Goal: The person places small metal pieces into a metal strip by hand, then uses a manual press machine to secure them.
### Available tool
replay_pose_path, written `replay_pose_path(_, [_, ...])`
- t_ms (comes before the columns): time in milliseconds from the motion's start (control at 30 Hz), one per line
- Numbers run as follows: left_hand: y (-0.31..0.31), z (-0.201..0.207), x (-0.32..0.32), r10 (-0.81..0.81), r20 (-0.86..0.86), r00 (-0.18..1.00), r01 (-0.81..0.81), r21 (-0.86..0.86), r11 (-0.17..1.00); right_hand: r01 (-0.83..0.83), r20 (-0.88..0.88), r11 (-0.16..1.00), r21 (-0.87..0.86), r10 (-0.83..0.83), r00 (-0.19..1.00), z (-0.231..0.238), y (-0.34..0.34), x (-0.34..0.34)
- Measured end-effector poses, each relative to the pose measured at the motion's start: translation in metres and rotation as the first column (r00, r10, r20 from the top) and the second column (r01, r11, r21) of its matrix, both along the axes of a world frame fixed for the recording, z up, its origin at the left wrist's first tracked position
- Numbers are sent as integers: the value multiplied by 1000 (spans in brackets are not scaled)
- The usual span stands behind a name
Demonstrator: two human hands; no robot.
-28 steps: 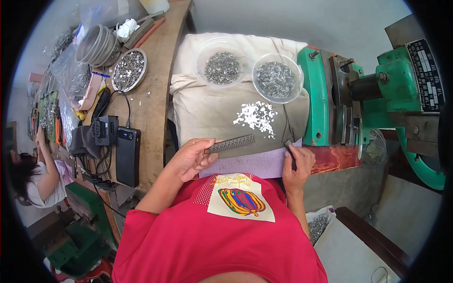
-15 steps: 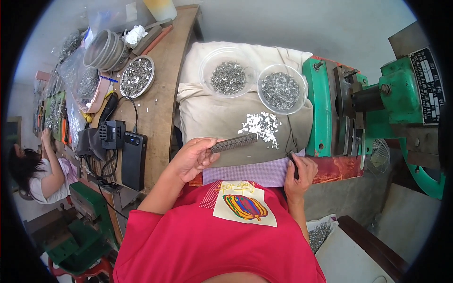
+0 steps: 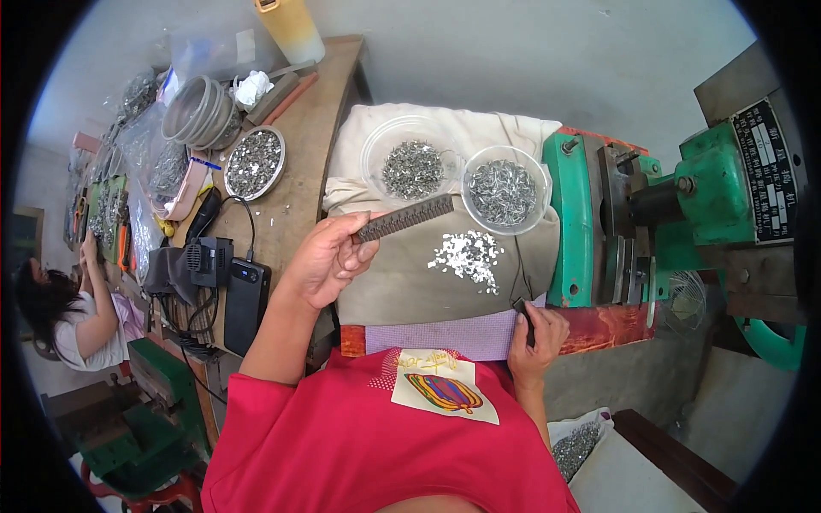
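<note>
Left of the pile of white flakes (image 3: 469,259), the left hand (image 3: 329,259) is pinching one end of a dark toothed strip (image 3: 406,219), which is slanting beyond the pile's left side. Nearer the person than the pile and rightward, the right hand (image 3: 538,339) is gripping a small dark piece (image 3: 528,329). Beyond the pile, two bowls (image 3: 410,126) (image 3: 508,231) are holding metal bits.

A black power bank (image 3: 246,306) lies on the surface (image 3: 312,145) at your left. You have a yellow bottle (image 3: 292,32) farther back, too.
</note>
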State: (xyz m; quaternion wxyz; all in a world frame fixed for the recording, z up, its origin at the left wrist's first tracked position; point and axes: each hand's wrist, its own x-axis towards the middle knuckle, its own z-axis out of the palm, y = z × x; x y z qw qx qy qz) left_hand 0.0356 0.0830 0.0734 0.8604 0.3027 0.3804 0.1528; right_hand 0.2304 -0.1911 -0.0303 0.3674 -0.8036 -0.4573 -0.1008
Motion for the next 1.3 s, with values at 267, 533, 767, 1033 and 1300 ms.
replay_pose_path(267, [-14, -22, -7, -85, 27, 996, 86, -52, 995, 5, -2, 1000, -8, -6, 1000, 0, 0, -1])
replay_pose_path(533, [-42, -44, -14, -203, 6, 979, 201, -168, 965, 3, -4, 1000, 1, -3, 1000, -1, 1, 0])
replay_pose_path(767, [-63, -45, -8, -278, -122, 953, 251, -199, 947, 21, -5, 1000, -4, -21, 1000, 0, 3, 0])
replay_pose_path(1033, [-69, -44, -7, -297, -133, 946, 268, -200, 942, 7, -11, 1000, -1, -7, 1000, 4, 3, -1])
replay_pose_path(1300, [-71, -43, -6, -299, -179, 937, 265, -191, 945, 6, -2, 1000, 1, -6, 1000, 3, 3, -1])
